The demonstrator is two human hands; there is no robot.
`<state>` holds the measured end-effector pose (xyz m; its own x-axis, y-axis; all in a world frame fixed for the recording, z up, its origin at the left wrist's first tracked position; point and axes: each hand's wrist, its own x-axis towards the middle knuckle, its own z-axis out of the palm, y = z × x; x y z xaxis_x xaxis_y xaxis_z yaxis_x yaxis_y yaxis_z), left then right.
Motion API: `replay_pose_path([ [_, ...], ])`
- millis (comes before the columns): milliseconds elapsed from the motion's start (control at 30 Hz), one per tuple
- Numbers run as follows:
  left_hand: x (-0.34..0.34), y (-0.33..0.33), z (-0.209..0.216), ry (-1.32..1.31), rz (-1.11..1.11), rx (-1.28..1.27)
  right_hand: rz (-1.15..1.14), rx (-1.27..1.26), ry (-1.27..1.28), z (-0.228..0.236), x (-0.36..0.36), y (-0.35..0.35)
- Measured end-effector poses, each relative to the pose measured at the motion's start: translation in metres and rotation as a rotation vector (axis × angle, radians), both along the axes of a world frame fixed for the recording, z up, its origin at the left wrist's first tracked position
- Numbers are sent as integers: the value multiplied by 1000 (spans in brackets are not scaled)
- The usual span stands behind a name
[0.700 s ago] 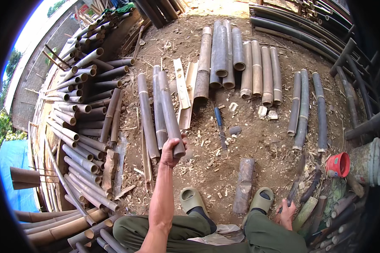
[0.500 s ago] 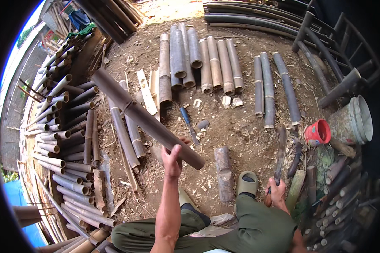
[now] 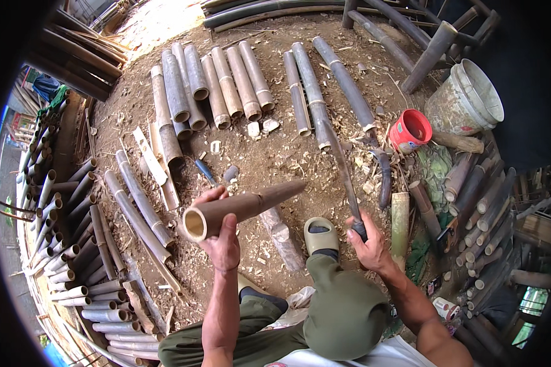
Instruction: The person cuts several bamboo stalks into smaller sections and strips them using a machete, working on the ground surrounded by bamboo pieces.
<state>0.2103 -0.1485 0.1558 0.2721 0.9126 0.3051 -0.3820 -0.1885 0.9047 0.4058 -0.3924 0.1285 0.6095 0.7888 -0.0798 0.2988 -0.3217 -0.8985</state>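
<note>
A brown bamboo tube (image 3: 245,208) lies across my left hand (image 3: 220,240), which is closed around it near its hollow end. The hollow mouth faces me, and the other end points to the right. Closed on the dark handle of a machete (image 3: 343,171) is my right hand (image 3: 368,241), above my right knee. Its long worn blade points up and away, apart from the held tube. Below the tube's far end, a short notched wooden log (image 3: 283,237) rests on the ground between my feet, partly hidden by the tube.
Cut bamboo pieces (image 3: 223,85) lie in a row ahead. Stacked bamboo (image 3: 55,244) fills the left, with more pieces (image 3: 471,202) at the right. A red bucket (image 3: 408,131) and a white bucket (image 3: 465,98) stand far right. A blue-handled tool (image 3: 205,171) lies on chip-strewn soil.
The bamboo tube has swung round, so its far end now points right and its hollow mouth faces me. My right hand has lifted with the machete. The view has turned right.
</note>
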Motion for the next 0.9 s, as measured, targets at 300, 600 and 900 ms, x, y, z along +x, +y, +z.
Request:
replay_pose_path([
  [300, -17, -55, 10, 83, 35, 180, 317, 5, -96, 28, -22, 48],
  [600, -18, -72, 7, 398, 161, 450, 450, 185, -371, 48, -29, 64],
  [900, -20, -76, 3, 391, 195, 444, 373, 441, -233, 71, -41, 63],
])
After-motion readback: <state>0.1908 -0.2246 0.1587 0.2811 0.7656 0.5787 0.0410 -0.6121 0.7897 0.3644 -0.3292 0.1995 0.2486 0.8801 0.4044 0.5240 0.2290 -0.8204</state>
